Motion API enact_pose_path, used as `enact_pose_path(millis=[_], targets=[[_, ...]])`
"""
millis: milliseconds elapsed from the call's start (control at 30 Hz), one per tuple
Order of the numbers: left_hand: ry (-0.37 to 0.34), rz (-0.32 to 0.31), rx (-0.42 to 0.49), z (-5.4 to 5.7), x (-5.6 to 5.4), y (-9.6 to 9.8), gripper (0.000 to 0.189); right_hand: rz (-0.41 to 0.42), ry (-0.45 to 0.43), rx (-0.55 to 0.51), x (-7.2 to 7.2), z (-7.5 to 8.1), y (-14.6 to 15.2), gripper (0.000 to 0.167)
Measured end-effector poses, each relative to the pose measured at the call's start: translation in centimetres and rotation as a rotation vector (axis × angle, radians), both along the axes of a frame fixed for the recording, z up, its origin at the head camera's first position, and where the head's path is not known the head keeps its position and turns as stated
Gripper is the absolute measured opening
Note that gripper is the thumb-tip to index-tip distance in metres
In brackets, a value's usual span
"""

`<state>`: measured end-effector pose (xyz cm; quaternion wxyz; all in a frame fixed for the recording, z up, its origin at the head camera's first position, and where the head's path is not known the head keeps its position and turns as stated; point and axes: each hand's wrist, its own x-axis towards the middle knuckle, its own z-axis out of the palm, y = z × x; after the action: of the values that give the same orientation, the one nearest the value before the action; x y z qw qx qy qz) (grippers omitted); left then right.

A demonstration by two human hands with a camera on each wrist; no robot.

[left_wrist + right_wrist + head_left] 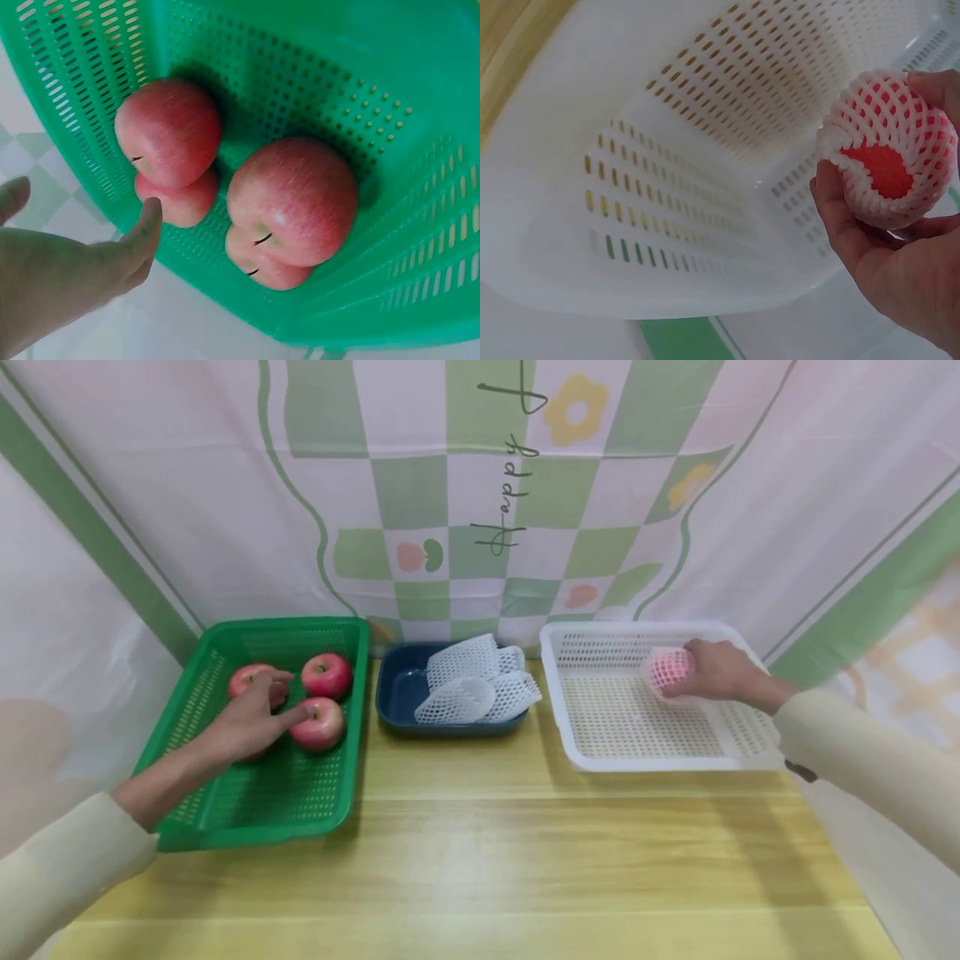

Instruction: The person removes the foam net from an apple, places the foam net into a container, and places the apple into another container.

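My left hand [247, 718] reaches into the green basket [348, 710], fingers and thumb spread over several red apples [327, 676]. In the left wrist view, its fingers stand close beside the apples [292, 199], holding none. My right hand [720, 670] grips an apple in a white foam net [667, 672] over the white basket [675, 765]. The right wrist view shows fingers and thumb curled round the netted apple [892, 150], with bare red skin at the net's open end.
Between the two baskets stands a dark blue tray [401, 685] with several white foam nets [461, 660] in it. All three stand on a wooden table [465, 860], with a checked curtain [480, 485] hanging behind.
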<state>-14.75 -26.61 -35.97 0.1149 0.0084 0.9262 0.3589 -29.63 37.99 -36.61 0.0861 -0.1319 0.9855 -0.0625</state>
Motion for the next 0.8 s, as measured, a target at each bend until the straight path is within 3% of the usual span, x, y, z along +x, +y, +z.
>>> enact_pose_path(millis=[67, 200, 467, 600, 733, 800], targets=[[0.035, -0.05, -0.033, 0.2, 0.3, 0.2, 0.078, 0.014, 0.026, -0.016, 0.4, 0.6, -0.4, 0.083], [0.11, -0.137, -0.017, 0.5, 0.7, 1.0, 0.077, 0.024, 0.065, -0.045, 1.2, 1.8, -1.4, 0.09], [0.162, -0.169, 0.057, 0.8, 1.6, 2.5, 0.07, 0.054, 0.12, -0.099, 3.6, 4.0, -4.1, 0.089], [0.177, -0.176, 0.106, 1.2, 2.2, 3.3, 0.044, 0.086, 0.163, -0.124, 5.1, 5.0, -6.2, 0.088], [0.166, -0.174, 0.076, 1.5, 2.9, 4.2, 0.057, 0.113, 0.18, -0.155, 6.5, 5.4, -8.2, 0.087], [0.164, -0.181, 0.055, 1.6, 3.2, 4.6, 0.075, 0.129, 0.181, -0.176, 7.2, 5.5, -9.1, 0.086]])
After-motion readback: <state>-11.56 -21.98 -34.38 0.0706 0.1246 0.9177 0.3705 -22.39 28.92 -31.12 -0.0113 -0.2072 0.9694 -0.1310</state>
